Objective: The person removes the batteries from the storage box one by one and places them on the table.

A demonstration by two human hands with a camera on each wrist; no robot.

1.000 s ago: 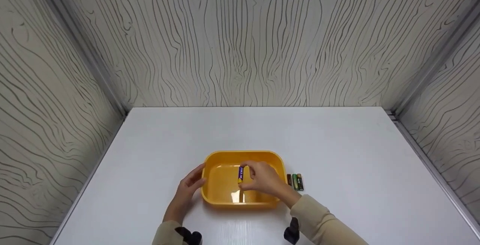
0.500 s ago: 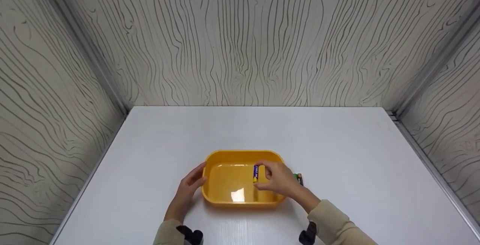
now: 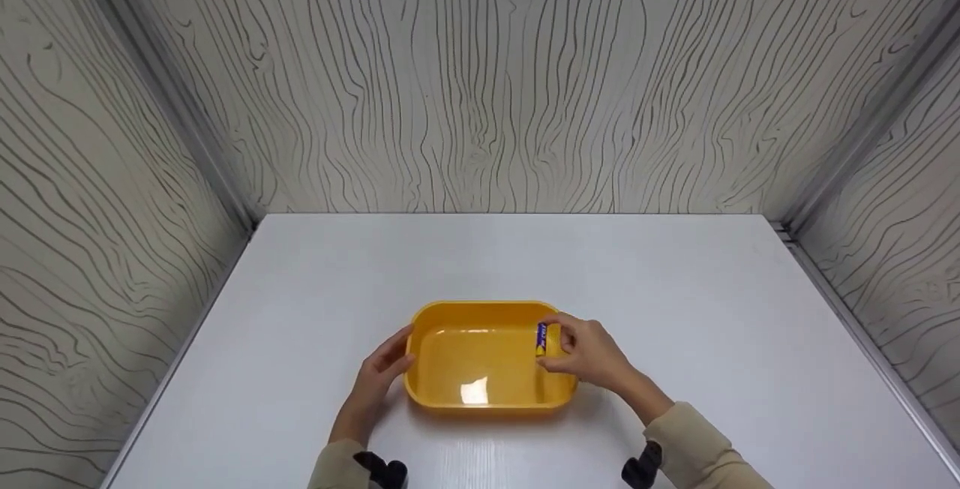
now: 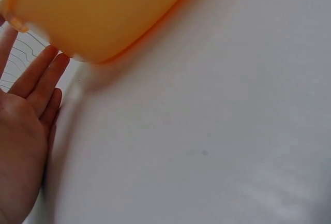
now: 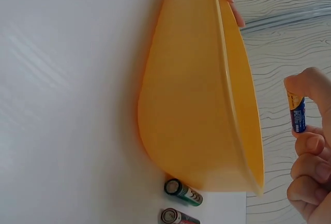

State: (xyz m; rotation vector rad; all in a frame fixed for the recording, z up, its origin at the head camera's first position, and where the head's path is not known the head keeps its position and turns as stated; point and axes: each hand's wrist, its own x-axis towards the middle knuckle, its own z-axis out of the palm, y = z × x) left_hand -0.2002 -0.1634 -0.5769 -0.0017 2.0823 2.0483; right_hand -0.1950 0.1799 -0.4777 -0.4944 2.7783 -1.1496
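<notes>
My right hand [image 3: 592, 350] pinches a small blue-and-yellow battery [image 3: 541, 339] end to end between thumb and forefinger, over the right part of a yellow plastic basin [image 3: 480, 408]. In the right wrist view the battery [image 5: 297, 113] shows above rim level, with the other fingers curled beside it. At the basin's left end rests my left hand [image 3: 375, 376], thumb and fingertips against the rim. The left wrist view has its fairly straight fingers [image 4: 44, 81] touching the outer wall of the basin [image 4: 114, 12].
A green battery [image 5: 183, 192] and a dark battery [image 5: 178, 217] lie on the white table beside the basin's right end; the right hand hides them in the head view. Wood-patterned panels [image 3: 480, 99] enclose the table [image 3: 510, 256] at the back and sides.
My right hand has moved right with the pinched battery, from the basin's middle to near its right end, covering the batteries seen there before. The left hand and basin have barely moved.
</notes>
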